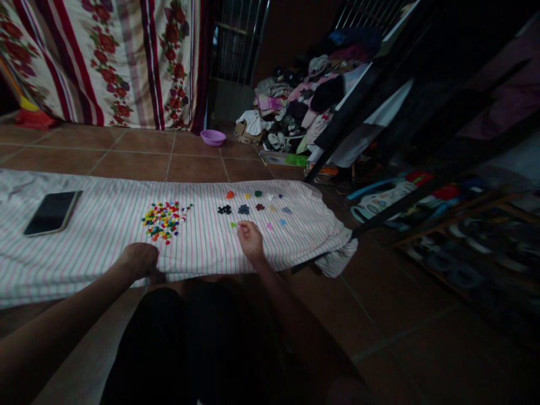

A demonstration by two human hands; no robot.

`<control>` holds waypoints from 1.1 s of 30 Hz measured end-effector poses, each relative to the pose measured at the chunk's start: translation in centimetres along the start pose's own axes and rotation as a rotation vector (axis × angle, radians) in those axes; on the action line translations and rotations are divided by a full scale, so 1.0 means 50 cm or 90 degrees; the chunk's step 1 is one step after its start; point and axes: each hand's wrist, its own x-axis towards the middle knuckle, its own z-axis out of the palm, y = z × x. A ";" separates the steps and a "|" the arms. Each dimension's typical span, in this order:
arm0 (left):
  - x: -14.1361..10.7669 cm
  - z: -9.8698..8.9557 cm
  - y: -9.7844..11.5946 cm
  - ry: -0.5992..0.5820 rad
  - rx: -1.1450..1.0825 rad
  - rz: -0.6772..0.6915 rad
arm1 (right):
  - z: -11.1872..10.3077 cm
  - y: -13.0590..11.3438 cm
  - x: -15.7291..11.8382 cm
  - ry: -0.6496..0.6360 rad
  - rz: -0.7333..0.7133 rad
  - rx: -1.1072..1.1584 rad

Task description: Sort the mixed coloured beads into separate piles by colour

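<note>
My right hand (250,241) is over the striped cloth, thumb and fingertips pinched together beside a few light green pieces (233,224). Whatever sits in the pinch is too small to make out. Around it lie small groups sorted by colour: black pieces (224,210), dark grey pieces (243,209), brown pieces (260,207), orange pieces (229,194), pink pieces (269,226) and blue pieces (283,222). My left hand (141,259) rests at the cloth's near edge, just below a mixed pile of small colourful pieces (162,219); its fingers are hidden from view.
A phone (53,212) lies on the left of the striped cloth (109,208). Beyond, a purple basin (213,138) stands on the tiled floor near heaped clothes (295,101). A dark slanting post (337,149) rises at the right end, beside a shoe rack (447,253).
</note>
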 end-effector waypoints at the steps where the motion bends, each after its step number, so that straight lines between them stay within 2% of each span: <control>1: -0.003 -0.004 0.004 -0.012 0.019 -0.020 | -0.026 0.022 0.006 0.032 0.020 -0.022; 5: -0.010 -0.021 0.018 -0.043 0.048 -0.059 | -0.118 0.102 0.023 0.121 0.063 -0.153; 7: -0.011 -0.026 0.021 -0.046 0.047 -0.066 | -0.149 0.130 0.027 0.125 0.073 -0.205; 10: -0.012 -0.028 0.022 -0.051 0.051 -0.071 | -0.170 0.155 0.032 0.086 0.100 -0.248; 14: -0.012 -0.029 0.023 -0.060 0.057 -0.071 | -0.168 0.167 0.040 0.036 0.094 -0.261; 22: -0.013 -0.028 0.025 -0.061 0.067 -0.074 | -0.151 0.182 0.057 0.031 0.073 -0.265; 33: -0.011 -0.024 0.022 -0.052 0.077 -0.077 | -0.148 0.180 0.084 -0.026 0.109 -0.281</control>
